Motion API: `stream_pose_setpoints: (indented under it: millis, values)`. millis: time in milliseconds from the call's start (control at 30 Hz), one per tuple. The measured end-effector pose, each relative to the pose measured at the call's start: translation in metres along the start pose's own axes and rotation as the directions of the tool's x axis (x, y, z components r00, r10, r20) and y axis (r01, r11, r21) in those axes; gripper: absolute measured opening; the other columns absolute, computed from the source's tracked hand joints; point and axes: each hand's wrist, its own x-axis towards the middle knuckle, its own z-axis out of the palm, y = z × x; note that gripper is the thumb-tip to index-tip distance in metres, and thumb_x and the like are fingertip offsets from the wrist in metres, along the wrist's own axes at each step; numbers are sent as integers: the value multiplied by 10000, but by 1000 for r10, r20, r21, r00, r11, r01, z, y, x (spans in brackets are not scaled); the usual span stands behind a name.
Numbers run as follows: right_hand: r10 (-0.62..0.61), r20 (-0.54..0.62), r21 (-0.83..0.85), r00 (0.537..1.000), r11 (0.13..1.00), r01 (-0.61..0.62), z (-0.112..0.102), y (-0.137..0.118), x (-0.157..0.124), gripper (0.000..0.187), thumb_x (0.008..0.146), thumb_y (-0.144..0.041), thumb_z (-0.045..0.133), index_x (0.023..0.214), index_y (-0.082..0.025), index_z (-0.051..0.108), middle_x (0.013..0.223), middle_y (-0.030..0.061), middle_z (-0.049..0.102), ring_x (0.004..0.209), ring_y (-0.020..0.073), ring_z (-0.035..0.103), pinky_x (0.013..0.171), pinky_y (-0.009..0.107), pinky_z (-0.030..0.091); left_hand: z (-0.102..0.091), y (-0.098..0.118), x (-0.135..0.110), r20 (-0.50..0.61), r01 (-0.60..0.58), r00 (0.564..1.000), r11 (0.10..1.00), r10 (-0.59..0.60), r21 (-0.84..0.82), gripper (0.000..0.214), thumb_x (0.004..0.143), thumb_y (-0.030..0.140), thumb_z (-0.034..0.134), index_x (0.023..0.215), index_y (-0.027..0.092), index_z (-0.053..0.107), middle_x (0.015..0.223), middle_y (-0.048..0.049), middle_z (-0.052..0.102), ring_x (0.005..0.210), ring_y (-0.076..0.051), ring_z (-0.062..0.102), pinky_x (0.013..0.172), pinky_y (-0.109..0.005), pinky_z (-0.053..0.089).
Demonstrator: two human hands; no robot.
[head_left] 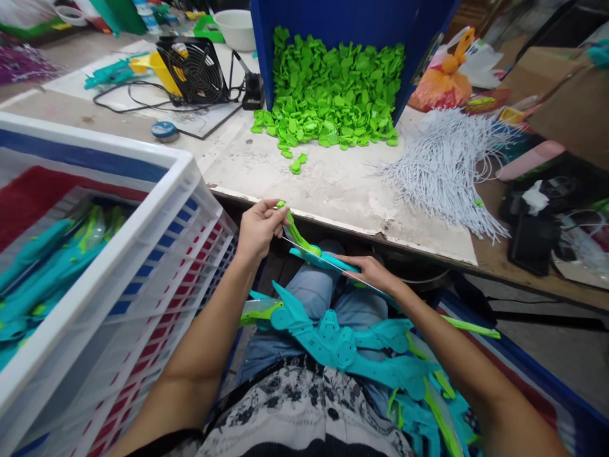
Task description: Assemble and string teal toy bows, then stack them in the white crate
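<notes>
My left hand pinches a small bright green plastic piece above my lap, near the table edge. From its fingers a thin white cord slants down past my right hand. That hand grips a teal plastic part, its fingers lying along it; their undersides are hidden. A lime green arm joins this part and reaches up toward my left hand. Across my lap lie larger teal plastic parts with lime green ends, apart from both hands.
A blue bin spills many green pieces onto the table. White cords lie in a bundle at right. A white crate with teal parts stands at left. Behind it are a black fan and a blue round tin.
</notes>
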Motion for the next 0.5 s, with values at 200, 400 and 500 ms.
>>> stream_pose_setpoints:
  millis: [200,400,500]
  values:
    - [-237,-433,-90,870,971,220,-23,-58,50,346,885,-379,530,1162,-201,637,997,102,628,932,201,589,842,347,484,2,0,-18,87,4,996,1000,-7,29,331,665,342,745,868,134,587,530,11,614,350,-48,412,360,-172,316]
    - [-277,-428,209,860,896,393,-32,-94,115,186,810,-311,621,894,-162,694,790,18,647,703,111,564,659,237,446,-4,-5,-28,72,-12,997,996,6,86,315,696,363,718,885,142,598,537,20,606,381,-62,450,410,-185,367]
    - [-191,-405,396,894,845,360,-28,-97,115,180,762,-326,653,759,-149,682,703,-7,632,635,89,533,598,213,407,-7,-2,-31,71,-6,997,990,-4,143,329,702,390,704,899,148,598,558,14,612,418,-89,504,444,-206,403]
